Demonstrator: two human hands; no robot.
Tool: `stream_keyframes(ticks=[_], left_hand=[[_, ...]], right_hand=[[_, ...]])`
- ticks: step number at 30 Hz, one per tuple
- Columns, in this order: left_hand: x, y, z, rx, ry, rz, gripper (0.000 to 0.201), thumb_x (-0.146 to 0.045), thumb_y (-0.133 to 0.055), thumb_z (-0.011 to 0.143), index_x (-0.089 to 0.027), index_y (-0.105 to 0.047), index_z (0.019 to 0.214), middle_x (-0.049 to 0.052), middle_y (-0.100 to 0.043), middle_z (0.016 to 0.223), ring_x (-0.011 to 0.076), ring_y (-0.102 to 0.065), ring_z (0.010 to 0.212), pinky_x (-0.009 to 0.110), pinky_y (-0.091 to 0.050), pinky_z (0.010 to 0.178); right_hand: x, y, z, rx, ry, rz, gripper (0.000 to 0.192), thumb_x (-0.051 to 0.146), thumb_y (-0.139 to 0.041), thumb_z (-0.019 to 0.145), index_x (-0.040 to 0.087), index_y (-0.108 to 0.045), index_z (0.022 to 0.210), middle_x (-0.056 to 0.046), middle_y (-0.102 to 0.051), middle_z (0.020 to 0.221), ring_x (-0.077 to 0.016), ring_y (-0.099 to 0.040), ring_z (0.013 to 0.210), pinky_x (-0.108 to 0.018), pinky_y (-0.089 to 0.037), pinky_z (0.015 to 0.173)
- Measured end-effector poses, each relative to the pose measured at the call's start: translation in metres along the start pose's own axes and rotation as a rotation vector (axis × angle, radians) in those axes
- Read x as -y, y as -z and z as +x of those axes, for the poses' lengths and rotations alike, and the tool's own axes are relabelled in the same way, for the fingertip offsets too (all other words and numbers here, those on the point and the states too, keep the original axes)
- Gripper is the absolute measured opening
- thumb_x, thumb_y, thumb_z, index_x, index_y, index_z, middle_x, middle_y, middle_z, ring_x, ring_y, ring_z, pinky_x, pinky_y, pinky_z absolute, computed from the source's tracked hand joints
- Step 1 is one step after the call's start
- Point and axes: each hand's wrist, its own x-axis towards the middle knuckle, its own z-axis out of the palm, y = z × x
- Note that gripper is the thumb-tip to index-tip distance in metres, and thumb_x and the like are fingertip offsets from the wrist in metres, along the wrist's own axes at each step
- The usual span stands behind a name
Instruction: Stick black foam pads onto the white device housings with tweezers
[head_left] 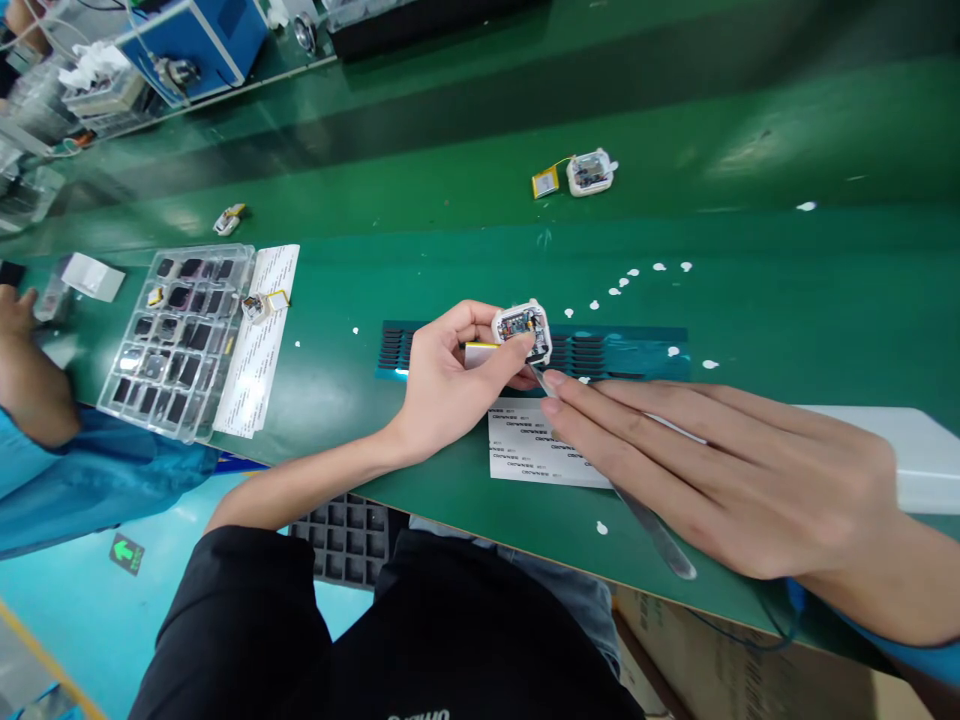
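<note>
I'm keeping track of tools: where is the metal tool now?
In the head view, the metal tool is right of centre, in the right hand, its tip close by the white device that the left hand holds.

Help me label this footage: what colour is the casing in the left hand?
The casing is off-white, seen best in the head view.

At the view's four o'clock, "CROWN" repeats across the printed paper sheet (pixel 525 445); at eight, a green arrow marks the floor sign (pixel 125 553).
</note>
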Motion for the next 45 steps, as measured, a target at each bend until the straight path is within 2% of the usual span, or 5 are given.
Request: stream_keyframes(ticks=[7,13,33,40,45], left_hand=[[0.004,-0.003,0.001,-0.03,-0.038,-0.007,0.021,-0.018,-0.079,0.09,-0.02,-0.073,0.11,-0.002,-0.072,0.081,0.0146,-0.074,0.066,0.027,-0.066,0.065],[0.002,-0.002,0.002,-0.042,-0.009,0.006,0.019,-0.018,-0.079,0.091,-0.02,-0.074,0.109,0.0,-0.076,0.087,0.0156,-0.075,0.066,0.029,-0.067,0.068],[-0.003,0.001,0.004,0.04,-0.04,-0.065,0.032,-0.017,-0.083,0.082,-0.019,-0.072,0.113,-0.003,-0.074,0.086,0.0118,-0.075,0.071,0.024,-0.069,0.074],[-0.006,0.009,0.013,0.089,0.11,-0.126,0.05,-0.024,-0.095,0.073,-0.02,-0.065,0.114,-0.001,-0.078,0.091,0.0144,-0.08,0.074,0.028,-0.069,0.08],[-0.015,0.025,0.039,0.014,0.116,-0.01,0.057,-0.024,-0.097,0.069,-0.018,-0.065,0.116,0.0,-0.078,0.091,0.0133,-0.078,0.071,0.028,-0.067,0.078]], right_hand=[[0.0,-0.004,0.007,-0.033,-0.03,0.015,0.037,0.002,-0.068,0.101,0.005,-0.07,0.137,-0.011,-0.074,0.141,-0.0241,-0.078,0.109,-0.037,-0.063,0.082],[-0.006,0.004,0.004,0.013,-0.071,0.124,0.051,0.004,-0.064,0.104,0.001,-0.057,0.154,-0.013,-0.071,0.145,-0.0268,-0.075,0.122,-0.041,-0.065,0.1],[-0.015,0.003,0.015,0.028,-0.152,0.145,0.087,-0.005,-0.066,0.1,0.02,-0.03,0.175,-0.004,-0.074,0.14,-0.0252,-0.081,0.111,-0.039,-0.07,0.085],[-0.017,0.01,0.015,-0.03,-0.094,0.069,0.079,0.002,-0.069,0.101,0.014,-0.035,0.172,-0.008,-0.073,0.139,-0.0248,-0.081,0.11,-0.04,-0.071,0.09],[-0.017,0.01,0.019,-0.101,-0.027,-0.022,0.036,0.001,-0.065,0.104,0.008,-0.065,0.139,-0.008,-0.077,0.133,-0.0207,-0.08,0.105,-0.034,-0.068,0.085]])
